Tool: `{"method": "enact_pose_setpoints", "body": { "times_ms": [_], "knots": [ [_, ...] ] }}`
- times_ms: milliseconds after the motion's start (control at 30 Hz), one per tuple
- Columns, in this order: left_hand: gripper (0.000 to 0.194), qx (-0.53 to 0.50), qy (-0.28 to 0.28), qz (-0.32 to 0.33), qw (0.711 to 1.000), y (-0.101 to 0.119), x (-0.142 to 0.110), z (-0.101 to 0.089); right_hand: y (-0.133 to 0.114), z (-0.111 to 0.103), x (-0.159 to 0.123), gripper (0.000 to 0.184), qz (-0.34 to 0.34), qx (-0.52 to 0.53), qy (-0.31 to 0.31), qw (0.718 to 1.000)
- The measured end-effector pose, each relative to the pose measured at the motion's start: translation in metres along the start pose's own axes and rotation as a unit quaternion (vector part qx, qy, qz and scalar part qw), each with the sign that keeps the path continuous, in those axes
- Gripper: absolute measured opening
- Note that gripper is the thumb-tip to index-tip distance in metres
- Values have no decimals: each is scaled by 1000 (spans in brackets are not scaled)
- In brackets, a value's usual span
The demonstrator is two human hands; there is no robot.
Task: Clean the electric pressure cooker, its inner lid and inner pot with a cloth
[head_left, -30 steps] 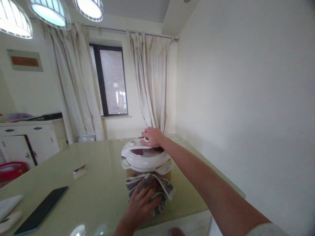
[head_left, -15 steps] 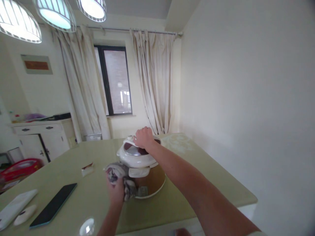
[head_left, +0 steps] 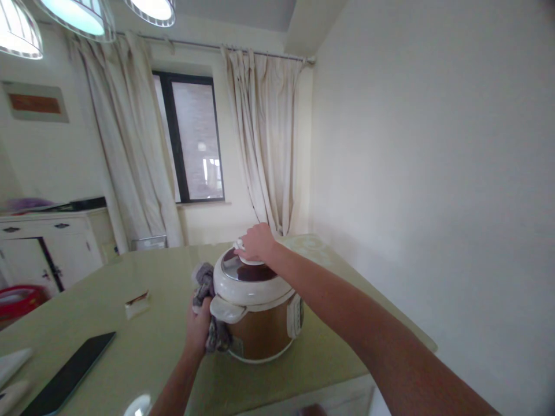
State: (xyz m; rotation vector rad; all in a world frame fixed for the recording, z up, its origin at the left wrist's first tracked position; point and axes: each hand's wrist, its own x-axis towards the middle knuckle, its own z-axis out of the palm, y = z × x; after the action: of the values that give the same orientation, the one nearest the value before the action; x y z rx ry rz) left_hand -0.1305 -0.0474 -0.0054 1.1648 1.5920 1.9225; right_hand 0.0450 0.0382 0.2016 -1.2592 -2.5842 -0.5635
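Observation:
A brown-and-white rice cooker [head_left: 260, 323] with a white lid [head_left: 247, 283] stands on the pale green table [head_left: 143, 346]. My right hand [head_left: 255, 244] rests closed on the handle on top of the lid. My left hand [head_left: 198, 323] presses a grey cloth [head_left: 207, 289] against the cooker's left side, fingers wrapped round the cloth. The cooker's control panel [head_left: 296, 315] faces right.
A dark phone [head_left: 69, 375] lies at the table's near left, beside white objects [head_left: 11, 370]. A small packet [head_left: 136, 303] sits mid-table. A white cabinet [head_left: 47, 242] and a red basin [head_left: 17, 297] stand at left; curtains and a window are behind, a wall at right.
My left hand has carried the cloth from the cooker's front round to its left side. The cooker has turned under my right hand, which stays on the lid.

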Motion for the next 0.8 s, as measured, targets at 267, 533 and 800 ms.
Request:
{"method": "enact_pose_setpoints", "body": {
  "times_ms": [267, 533, 800],
  "knots": [
    [23, 355, -21, 375, 856, -69, -135, -11, 35, 21, -23, 70, -19, 103, 104, 989],
    [12, 309, -103, 665, 672, 4, -132, 52, 40, 30, -30, 77, 16, 213, 134, 968],
    [16, 358, -343, 659, 566, 142, -96, 81, 58, 51, -19, 96, 74, 427, 139, 891]
  ]
}}
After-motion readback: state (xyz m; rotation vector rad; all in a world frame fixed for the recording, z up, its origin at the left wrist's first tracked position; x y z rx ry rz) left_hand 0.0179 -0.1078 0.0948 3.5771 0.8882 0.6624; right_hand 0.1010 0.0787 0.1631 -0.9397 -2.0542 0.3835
